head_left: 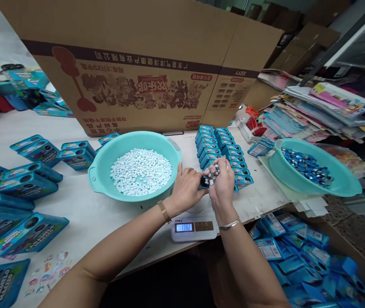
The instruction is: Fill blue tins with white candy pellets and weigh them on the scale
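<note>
1. While the left hand (185, 188) pinches the small dark container (204, 182) at the scale's (194, 226) twelve o'clock, keep it level.
2. Right hand (221, 182), cupped around white pellets (213, 172), should trickle slowly, directly above.

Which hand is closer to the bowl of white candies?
Left. The left hand is right beside the rim of the bowl of white candies, on its right side. The right hand is farther right, beyond the left hand, holding some candies.
</note>
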`<state>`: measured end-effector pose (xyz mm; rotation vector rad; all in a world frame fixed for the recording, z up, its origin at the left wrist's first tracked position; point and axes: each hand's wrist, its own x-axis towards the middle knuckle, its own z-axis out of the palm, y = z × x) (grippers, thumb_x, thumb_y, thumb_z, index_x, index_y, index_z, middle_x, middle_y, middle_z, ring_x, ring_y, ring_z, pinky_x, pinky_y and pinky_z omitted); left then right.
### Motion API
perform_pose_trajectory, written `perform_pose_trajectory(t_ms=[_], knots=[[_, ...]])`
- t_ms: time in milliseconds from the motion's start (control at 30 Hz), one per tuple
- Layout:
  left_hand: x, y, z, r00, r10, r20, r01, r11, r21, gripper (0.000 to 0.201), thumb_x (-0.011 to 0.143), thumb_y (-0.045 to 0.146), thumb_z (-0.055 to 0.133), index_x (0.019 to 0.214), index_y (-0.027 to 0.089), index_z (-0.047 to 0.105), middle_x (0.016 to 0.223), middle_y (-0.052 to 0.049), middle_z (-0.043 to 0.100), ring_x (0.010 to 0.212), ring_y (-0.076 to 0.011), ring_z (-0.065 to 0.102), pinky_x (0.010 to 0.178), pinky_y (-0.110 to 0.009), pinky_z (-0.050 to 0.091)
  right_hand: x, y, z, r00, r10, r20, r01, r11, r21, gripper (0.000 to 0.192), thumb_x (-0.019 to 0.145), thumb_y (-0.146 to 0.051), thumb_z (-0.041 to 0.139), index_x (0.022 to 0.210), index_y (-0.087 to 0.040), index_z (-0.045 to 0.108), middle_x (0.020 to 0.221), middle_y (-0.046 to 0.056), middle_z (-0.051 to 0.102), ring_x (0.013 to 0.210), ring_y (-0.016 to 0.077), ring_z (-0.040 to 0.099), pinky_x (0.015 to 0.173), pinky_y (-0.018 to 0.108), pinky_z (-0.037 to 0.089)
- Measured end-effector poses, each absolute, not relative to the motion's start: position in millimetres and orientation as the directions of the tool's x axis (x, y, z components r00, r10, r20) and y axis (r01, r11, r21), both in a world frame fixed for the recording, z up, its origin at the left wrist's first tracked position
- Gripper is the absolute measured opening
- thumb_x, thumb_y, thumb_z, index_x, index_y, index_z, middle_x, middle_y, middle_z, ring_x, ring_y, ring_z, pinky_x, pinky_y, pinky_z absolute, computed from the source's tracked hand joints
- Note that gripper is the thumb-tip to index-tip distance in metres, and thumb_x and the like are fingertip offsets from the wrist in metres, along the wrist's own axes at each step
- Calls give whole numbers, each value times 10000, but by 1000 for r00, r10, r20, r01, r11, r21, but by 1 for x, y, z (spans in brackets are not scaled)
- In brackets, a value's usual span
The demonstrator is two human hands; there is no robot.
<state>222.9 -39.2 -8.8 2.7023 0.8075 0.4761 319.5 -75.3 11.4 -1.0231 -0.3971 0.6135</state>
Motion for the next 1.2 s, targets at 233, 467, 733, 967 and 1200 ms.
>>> perform_pose_trajectory(t_ms=[233, 467, 733, 967, 1200], knots=[[223, -38, -8, 775, 589, 229, 469, -779, 416, 258, 843, 392, 647, 965, 165, 660, 931, -78, 671, 1042, -283, 590, 1146, -595, 206, 317, -76, 10, 766, 642, 30, -287, 384, -878, 402, 774, -550, 683, 691, -215, 477, 559, -88, 379, 455, 60, 371, 468, 201, 392], [221, -38, -8, 779, 585, 226, 469, -783, 409, 276, 833, 408, 663, 956, 161, 667, 936, -80, 667, 1050, -273, 590, 1159, -556, 208, 320, -77, 13, 757, 653, 14, -293, 359, -886, 390, 784, -535, 669, 690, -217, 462, 529, -99, 328, 418, 56, 258, 385, 184, 251], [219, -36, -10, 781, 586, 216, 459, -773, 437, 369, 831, 442, 673, 1082, 172, 650, 984, -79, 685, 1083, -282, 586, 1155, -580, 207, 317, -80, 9, 760, 649, 10, -287, 349, -892, 404, 771, -552, 674, 676, -210, 482, 602, -51, 508, 504, 91, 481, 502, 230, 441], [218, -36, -7, 785, 587, 199, 456, -765, 455, 345, 828, 433, 679, 1041, 163, 657, 981, -78, 696, 1084, -274, 593, 1164, -546, 200, 316, -82, 11, 760, 649, 19, -320, 400, -859, 388, 787, -486, 685, 632, -210, 462, 607, -66, 432, 532, 85, 454, 586, 242, 483], [220, -36, -10, 789, 577, 212, 447, -775, 447, 322, 832, 431, 668, 1026, 174, 654, 960, -69, 690, 1071, -276, 595, 1144, -554, 220, 319, -86, 6, 757, 653, 26, -312, 395, -864, 411, 799, -468, 667, 611, -215, 403, 648, -48, 478, 598, 99, 505, 649, 255, 484]])
